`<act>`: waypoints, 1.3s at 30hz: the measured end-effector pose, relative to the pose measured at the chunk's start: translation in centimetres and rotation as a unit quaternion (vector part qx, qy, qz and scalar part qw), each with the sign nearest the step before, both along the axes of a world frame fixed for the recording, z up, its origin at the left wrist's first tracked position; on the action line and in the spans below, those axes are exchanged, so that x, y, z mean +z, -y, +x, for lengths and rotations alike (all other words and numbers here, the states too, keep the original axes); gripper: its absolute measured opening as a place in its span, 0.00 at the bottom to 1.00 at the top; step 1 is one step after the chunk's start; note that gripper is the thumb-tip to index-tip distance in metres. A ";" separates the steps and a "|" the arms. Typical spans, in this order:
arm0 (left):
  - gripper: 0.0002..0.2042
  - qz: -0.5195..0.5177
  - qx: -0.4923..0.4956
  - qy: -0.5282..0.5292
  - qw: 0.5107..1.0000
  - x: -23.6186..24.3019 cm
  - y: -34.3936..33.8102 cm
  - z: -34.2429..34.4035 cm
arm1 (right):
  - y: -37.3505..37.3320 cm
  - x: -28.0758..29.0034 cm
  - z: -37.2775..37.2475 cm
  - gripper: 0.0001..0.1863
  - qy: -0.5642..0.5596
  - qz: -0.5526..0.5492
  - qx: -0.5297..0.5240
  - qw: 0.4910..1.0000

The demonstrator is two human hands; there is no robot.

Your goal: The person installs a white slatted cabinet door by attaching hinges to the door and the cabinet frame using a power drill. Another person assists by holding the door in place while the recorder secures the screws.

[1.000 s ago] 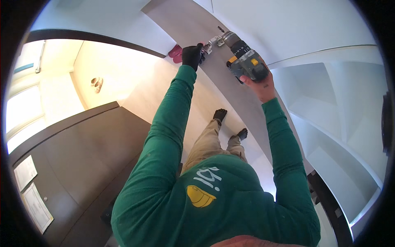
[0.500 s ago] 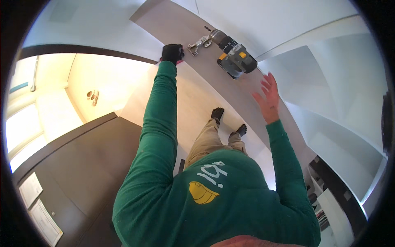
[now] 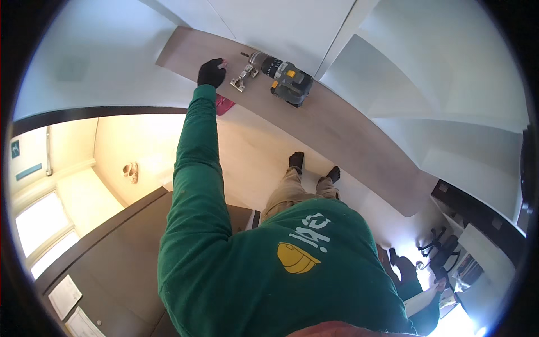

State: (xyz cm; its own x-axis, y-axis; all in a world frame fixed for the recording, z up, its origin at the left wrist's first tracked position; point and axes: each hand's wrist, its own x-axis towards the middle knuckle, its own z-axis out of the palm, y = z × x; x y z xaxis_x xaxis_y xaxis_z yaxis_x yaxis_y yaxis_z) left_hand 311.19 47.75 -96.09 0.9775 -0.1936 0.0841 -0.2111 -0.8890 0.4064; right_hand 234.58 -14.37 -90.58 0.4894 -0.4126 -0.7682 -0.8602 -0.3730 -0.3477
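Withdrew the right hand from the head view since the earlier frame, could not tell its state; moved the gloved left hand (image 3: pixel 212 73) over the brown board (image 3: pixel 337 129), curled inward, could not tell whether pinching anything. Saw the cordless drill (image 3: pixel 293 82) lying on the board, just beside metal hinges (image 3: pixel 239 83) near the left hand

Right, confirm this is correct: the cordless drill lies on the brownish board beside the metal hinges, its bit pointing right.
No: the head view shows the bit pointing left. The cordless drill does lie on the brownish board beside the metal hinges.
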 end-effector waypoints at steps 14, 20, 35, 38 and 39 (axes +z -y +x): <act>0.04 -0.209 -0.298 -0.388 0.847 6.6 3.7 -28.2 | -10.3 6.5 -2.0 0.24 0.016 0.150 0.034 0.988; 0.06 -0.130 -0.417 -0.415 0.798 12.8 15.7 -37.8 | -12.1 13.8 0.5 0.16 0.024 0.188 0.046 0.981; 0.09 -0.025 -0.496 -0.384 0.778 9.8 26.5 -39.3 | 2.7 17.5 -7.5 0.11 0.145 -0.120 -0.151 0.970; 0.09 -0.046 -0.535 -0.388 0.749 12.8 35.9 -42.2 | 16.2 17.9 -9.0 0.06 0.274 -0.400 -0.303 0.821; 0.10 -0.032 -0.524 -0.396 0.754 12.6 39.3 -42.7 | 21.2 15.4 -12.6 0.14 0.199 -0.491 -0.276 0.802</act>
State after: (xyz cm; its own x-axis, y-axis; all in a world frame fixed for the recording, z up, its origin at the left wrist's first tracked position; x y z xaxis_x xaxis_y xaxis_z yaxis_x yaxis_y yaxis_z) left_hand 268.44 8.49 -83.45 0.0397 -0.9140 -0.4037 -0.4528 -0.3766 0.8082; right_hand 222.03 -35.54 -75.22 0.1509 -0.9610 0.2318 -0.8819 -0.2368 -0.4076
